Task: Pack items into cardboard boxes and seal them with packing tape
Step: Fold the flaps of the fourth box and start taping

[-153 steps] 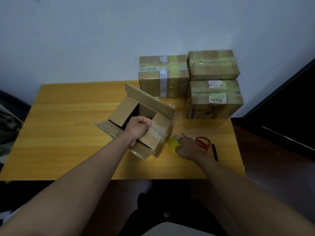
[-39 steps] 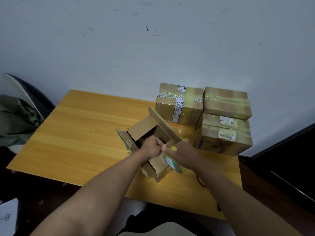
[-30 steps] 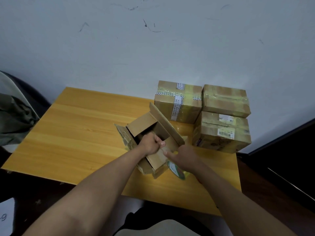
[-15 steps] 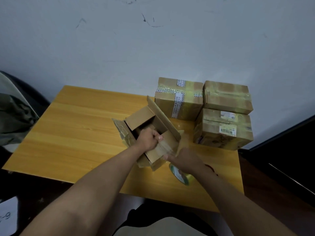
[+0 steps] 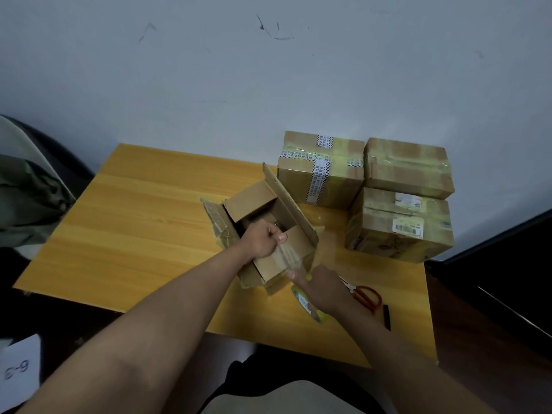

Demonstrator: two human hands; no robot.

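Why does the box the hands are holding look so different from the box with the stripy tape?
The open box has its flaps up; the stripy-taped box is shut and sealed. The open box sits tilted and skewed, gripped by the left hand; the stripy-taped box stands square by the wall, untouched. Both are brown cardboard on the table.

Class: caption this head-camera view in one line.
Left hand steadies open box while right hand pulls tape roll.
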